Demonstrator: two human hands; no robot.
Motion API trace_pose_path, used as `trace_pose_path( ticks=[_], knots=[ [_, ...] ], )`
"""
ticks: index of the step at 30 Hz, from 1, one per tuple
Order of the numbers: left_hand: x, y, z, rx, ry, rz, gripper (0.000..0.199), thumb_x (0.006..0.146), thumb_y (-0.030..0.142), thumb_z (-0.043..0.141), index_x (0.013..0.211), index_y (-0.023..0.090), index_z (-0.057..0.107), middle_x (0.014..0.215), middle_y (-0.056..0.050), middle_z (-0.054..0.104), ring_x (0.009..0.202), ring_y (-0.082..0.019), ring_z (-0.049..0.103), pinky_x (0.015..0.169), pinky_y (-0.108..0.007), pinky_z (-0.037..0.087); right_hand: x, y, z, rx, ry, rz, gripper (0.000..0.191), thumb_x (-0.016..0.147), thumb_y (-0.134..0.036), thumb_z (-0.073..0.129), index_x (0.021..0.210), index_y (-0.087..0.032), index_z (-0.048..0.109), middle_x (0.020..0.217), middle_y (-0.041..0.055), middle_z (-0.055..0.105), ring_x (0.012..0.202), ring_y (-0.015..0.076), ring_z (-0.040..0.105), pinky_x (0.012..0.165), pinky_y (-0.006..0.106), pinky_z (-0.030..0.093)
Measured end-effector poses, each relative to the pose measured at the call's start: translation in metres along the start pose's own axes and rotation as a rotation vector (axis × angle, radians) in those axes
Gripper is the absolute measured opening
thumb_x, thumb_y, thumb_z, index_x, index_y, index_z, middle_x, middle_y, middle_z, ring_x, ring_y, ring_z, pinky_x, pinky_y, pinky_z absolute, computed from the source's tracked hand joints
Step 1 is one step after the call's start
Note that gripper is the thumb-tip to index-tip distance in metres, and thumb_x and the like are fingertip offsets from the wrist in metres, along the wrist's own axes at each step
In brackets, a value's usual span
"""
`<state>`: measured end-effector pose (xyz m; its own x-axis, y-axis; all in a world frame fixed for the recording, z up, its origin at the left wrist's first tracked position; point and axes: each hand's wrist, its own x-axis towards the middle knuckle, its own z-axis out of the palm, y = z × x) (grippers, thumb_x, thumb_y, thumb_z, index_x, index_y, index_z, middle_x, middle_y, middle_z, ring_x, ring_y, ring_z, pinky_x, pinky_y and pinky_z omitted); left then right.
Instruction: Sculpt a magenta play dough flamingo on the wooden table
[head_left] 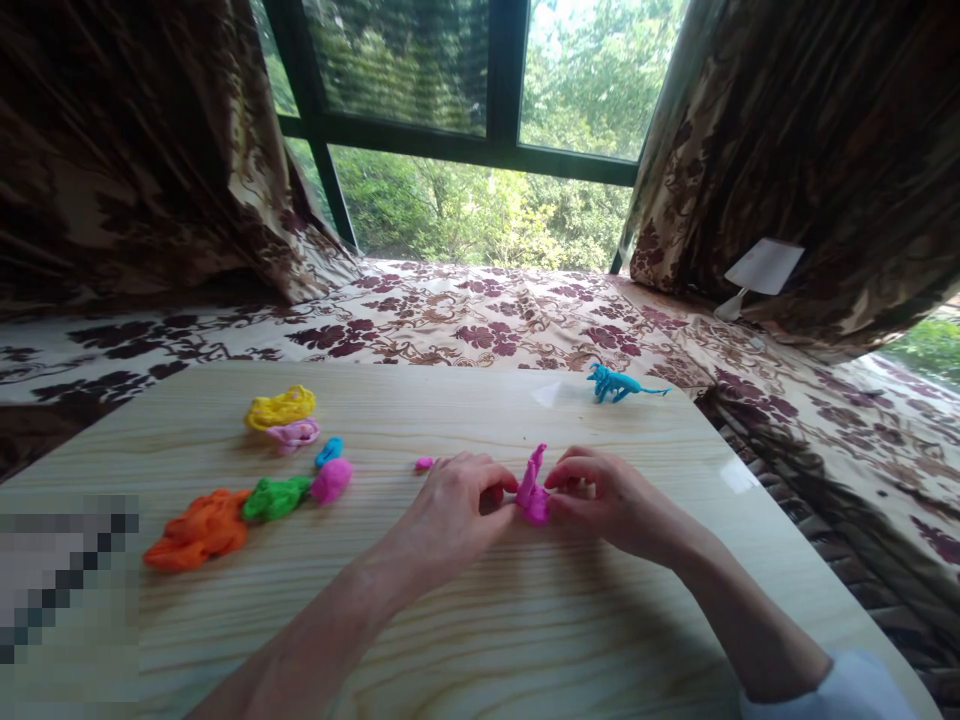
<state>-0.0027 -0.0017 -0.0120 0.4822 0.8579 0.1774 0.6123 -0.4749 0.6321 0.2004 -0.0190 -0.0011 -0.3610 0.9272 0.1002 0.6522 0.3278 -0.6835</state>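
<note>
A magenta clay figure (532, 492) stands on the wooden table (450, 640), with a tall thin part pointing up from a wider base. My left hand (469, 495) pinches its left side between thumb and fingers. From the right, my right hand (600, 495) grips the other side of the same figure. A small magenta piece (424, 464) lies just beyond my left hand.
Orange (201, 530), green (276, 498), pink (331, 481), blue (328, 452), pale pink (294, 434) and yellow clay (281, 407) lie at the left. A blue clay animal (616, 384) stands at the back right. Beyond are a lamp (763, 267) and a window.
</note>
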Motion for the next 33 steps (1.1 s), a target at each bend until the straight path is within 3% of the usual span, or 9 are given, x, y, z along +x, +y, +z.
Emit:
trace_pose_path(
  ticks=[5, 8, 15, 19, 25, 33],
  knots=[
    [-0.001, 0.003, -0.003, 0.016, -0.020, -0.018, 0.013, 0.072, 0.028, 0.053, 0.076, 0.020, 0.063, 0.070, -0.001, 0.058, 0.075, -0.015, 0.051, 0.068, -0.025, 0.037, -0.003, -0.007, -0.001, -0.068, -0.021, 0.001, 0.021, 0.074, -0.039, 0.059, 0.076, -0.019, 0.065, 0.078, 0.0022, 0.056, 0.065, 0.0111, 0.051, 0.058, 0.022, 0.037],
    [-0.002, 0.003, -0.003, -0.018, 0.002, -0.043, 0.013, 0.072, 0.029, 0.054, 0.077, 0.019, 0.062, 0.072, -0.001, 0.059, 0.074, -0.015, 0.051, 0.067, -0.025, 0.037, -0.002, -0.007, 0.006, -0.053, 0.031, 0.022, 0.018, 0.073, -0.036, 0.060, 0.078, -0.019, 0.062, 0.074, 0.0008, 0.057, 0.064, 0.0111, 0.050, 0.057, 0.022, 0.037],
    [0.002, 0.006, -0.015, -0.448, -0.127, -0.173, 0.020, 0.078, 0.031, 0.049, 0.087, 0.017, 0.060, 0.076, -0.001, 0.061, 0.068, -0.012, 0.052, 0.059, -0.022, 0.037, 0.005, -0.007, 0.011, 0.397, 0.072, 0.038, 0.017, 0.079, -0.026, 0.055, 0.094, -0.018, 0.057, 0.083, 0.0023, 0.062, 0.073, 0.0132, 0.056, 0.066, 0.024, 0.043],
    [0.007, 0.010, -0.017, -0.757, -0.126, -0.303, 0.029, 0.076, 0.036, 0.053, 0.096, 0.014, 0.058, 0.083, -0.004, 0.063, 0.074, -0.013, 0.055, 0.064, -0.022, 0.040, 0.006, -0.012, 0.007, 0.634, 0.051, 0.026, 0.020, 0.079, -0.028, 0.057, 0.094, -0.015, 0.058, 0.084, 0.0040, 0.062, 0.077, 0.0139, 0.056, 0.068, 0.025, 0.044],
    [0.005, 0.015, -0.020, -0.929, -0.219, -0.276, 0.029, 0.077, 0.032, 0.055, 0.100, 0.015, 0.063, 0.088, -0.006, 0.066, 0.087, -0.015, 0.056, 0.079, -0.024, 0.040, 0.006, -0.013, 0.008, 0.748, 0.040, 0.042, 0.023, 0.077, -0.028, 0.060, 0.096, -0.015, 0.059, 0.088, 0.0050, 0.064, 0.078, 0.0136, 0.057, 0.070, 0.025, 0.045],
    [0.003, 0.012, -0.014, -1.060, -0.275, -0.304, 0.032, 0.075, 0.030, 0.058, 0.104, 0.016, 0.064, 0.093, -0.008, 0.066, 0.084, -0.015, 0.057, 0.077, -0.023, 0.042, 0.008, -0.010, 0.010, 0.780, 0.070, 0.118, 0.023, 0.074, -0.031, 0.062, 0.092, -0.016, 0.064, 0.083, 0.0039, 0.066, 0.078, 0.0156, 0.059, 0.069, 0.026, 0.046]
  ],
)
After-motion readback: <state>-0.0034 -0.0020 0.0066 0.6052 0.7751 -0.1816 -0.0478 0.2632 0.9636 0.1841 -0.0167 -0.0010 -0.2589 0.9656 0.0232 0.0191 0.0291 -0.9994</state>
